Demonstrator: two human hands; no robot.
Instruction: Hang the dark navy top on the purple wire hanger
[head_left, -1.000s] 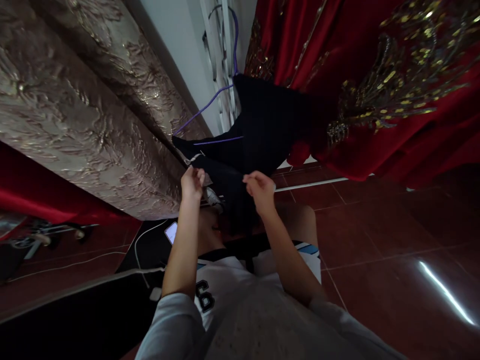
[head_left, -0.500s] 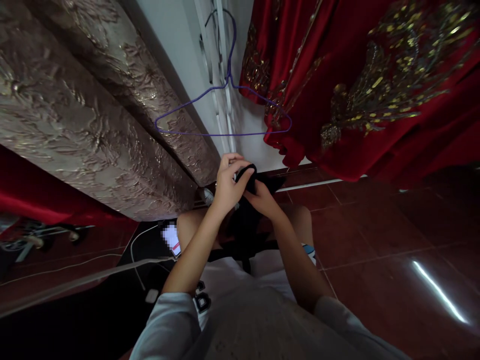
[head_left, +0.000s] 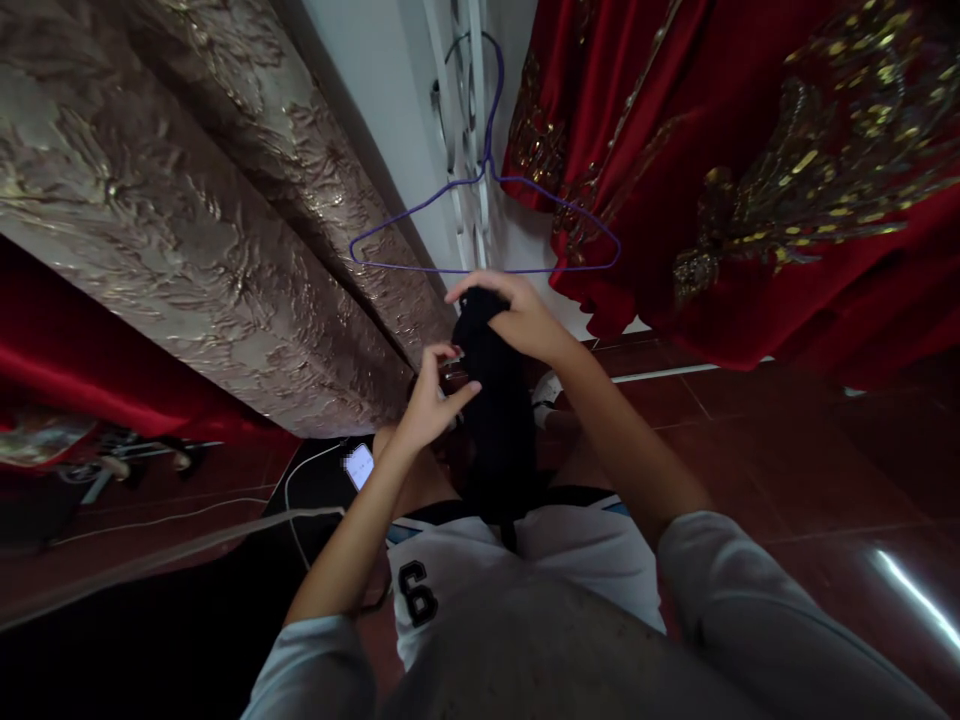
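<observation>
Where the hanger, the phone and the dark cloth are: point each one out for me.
Hanger (head_left: 489, 160): head view, on its purple neck.
Phone (head_left: 360, 467): head view, on its lit screen.
Dark cloth (head_left: 501, 400): head view, on the middle of its hanging length.

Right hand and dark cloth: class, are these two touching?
Touching. The head view shows the right hand curled over the top of the dark cloth, which is bunched in its grip.

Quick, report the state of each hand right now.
Left hand: open, next to the dark cloth; whether it touches cannot be told.
Right hand: closed, holding the dark cloth's upper end.
</observation>
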